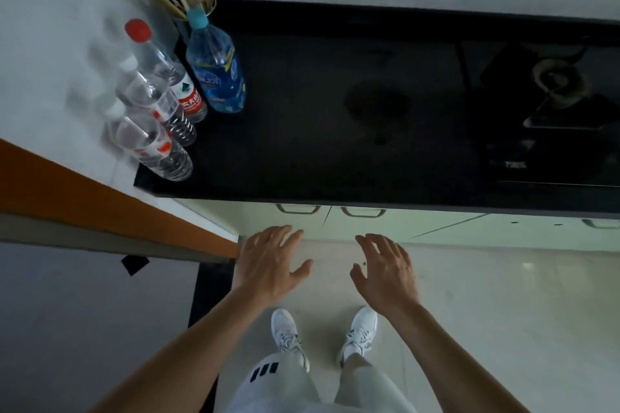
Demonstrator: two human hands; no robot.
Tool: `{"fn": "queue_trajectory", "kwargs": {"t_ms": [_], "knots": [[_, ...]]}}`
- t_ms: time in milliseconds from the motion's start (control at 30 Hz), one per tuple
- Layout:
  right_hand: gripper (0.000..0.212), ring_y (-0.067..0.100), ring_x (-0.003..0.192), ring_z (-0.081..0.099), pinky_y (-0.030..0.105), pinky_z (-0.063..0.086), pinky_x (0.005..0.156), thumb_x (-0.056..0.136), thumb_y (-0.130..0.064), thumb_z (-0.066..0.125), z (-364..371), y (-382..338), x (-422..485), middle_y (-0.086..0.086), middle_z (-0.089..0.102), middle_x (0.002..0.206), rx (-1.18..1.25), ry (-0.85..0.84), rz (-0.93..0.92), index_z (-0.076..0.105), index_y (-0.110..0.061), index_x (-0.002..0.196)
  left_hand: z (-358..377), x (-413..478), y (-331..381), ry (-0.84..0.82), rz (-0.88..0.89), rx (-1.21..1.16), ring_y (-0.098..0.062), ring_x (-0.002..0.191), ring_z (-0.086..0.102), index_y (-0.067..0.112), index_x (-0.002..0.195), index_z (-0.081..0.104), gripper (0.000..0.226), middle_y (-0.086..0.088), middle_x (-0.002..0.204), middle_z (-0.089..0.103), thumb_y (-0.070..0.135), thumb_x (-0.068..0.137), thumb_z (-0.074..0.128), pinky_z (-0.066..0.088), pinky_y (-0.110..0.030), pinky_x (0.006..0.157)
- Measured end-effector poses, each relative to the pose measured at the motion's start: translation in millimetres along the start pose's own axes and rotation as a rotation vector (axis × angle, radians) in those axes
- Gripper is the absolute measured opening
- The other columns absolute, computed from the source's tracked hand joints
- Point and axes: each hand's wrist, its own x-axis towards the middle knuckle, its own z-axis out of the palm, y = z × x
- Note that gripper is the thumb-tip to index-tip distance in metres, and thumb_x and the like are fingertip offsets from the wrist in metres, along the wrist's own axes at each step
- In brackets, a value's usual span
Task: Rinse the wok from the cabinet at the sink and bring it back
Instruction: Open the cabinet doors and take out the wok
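Left hand [268,261] and right hand [385,270]: both spread, empty, held low w/ fingers aimed at the cabinet doors [335,221], approx. under the handles [364,211], probably to open them. Wok not visible; presumably inside the closed cabinet. Countertop [335,144] above is bare centrally.

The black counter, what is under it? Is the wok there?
Under the black counter are pale cabinet doors with two metal handles, all shut. No wok shows; the doors hide whatever is inside. Both hands are open below the handles, touching nothing.
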Motion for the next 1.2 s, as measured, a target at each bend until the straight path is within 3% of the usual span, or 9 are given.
{"fn": "queue_trajectory", "kwargs": {"t_ms": [167,367,667,933,1100,1200], "knots": [[0.062,0.031,0.133,0.053,0.052,0.041,0.112,0.083,-0.038,0.059,38.7,5.7,18.3,0.010,0.059,0.142,0.032,-0.028,0.017,0.054,-0.015,0.140,33.6,33.6,-1.6,0.017,-0.013,-0.001,-0.023,0.137,0.043,0.022,0.147,0.039,0.075,-0.005,0.152,0.042,0.066,0.086,0.030,0.039,-0.040,0.111],[0.071,0.032,0.144,0.041,0.054,0.037,0.115,0.084,-0.035,0.064,61.7,10.5,54.8,0.013,0.049,0.152,0.037,-0.008,0.054,0.044,-0.010,0.148,63.8,69.5,5.5,0.038,-0.019,-0.040,-0.021,0.140,0.040,0.022,0.151,0.031,0.074,-0.003,0.157,0.036,0.060,0.088,0.046,0.038,-0.038,0.112],[0.072,0.031,0.146,0.038,0.050,0.027,0.121,0.082,-0.027,0.066,88.1,13.1,84.7,0.011,0.051,0.150,-0.040,0.000,0.074,0.043,-0.008,0.147,89.0,82.7,2.7,0.114,-0.042,-0.046,-0.022,0.136,0.046,0.017,0.146,0.042,0.074,-0.004,0.147,0.051,0.057,0.085,0.053,0.040,-0.045,0.110],[0.072,0.035,0.139,0.047,0.052,0.037,0.115,0.075,-0.018,0.071,97.1,23.5,53.1,0.014,0.057,0.142,-0.053,0.017,0.038,0.049,-0.004,0.142,94.6,50.8,-1.0,0.069,-0.010,-0.054,-0.021,0.144,0.035,0.018,0.150,0.034,0.072,-0.003,0.153,0.042,0.052,0.088,0.050,0.027,-0.042,0.118],[0.068,0.034,0.139,0.047,0.051,0.038,0.116,0.074,-0.016,0.071,97.3,24.8,27.2,0.014,0.059,0.139,-0.048,0.001,0.037,0.052,-0.003,0.138,94.7,21.5,-8.0,-0.038,0.049,0.003,-0.016,0.151,0.013,0.023,0.156,0.012,0.072,0.002,0.163,0.020,0.052,0.095,0.037,0.011,-0.039,0.123],[0.067,0.033,0.138,0.048,0.046,0.038,0.117,0.067,-0.010,0.071,99.1,28.1,3.4,0.014,0.061,0.136,-0.033,0.004,0.055,0.056,-0.004,0.132,95.6,0.4,-13.2,-0.060,0.066,0.001,-0.016,0.151,0.011,0.024,0.156,0.012,0.070,0.002,0.163,0.018,0.050,0.096,0.037,0.009,-0.038,0.124]]}}
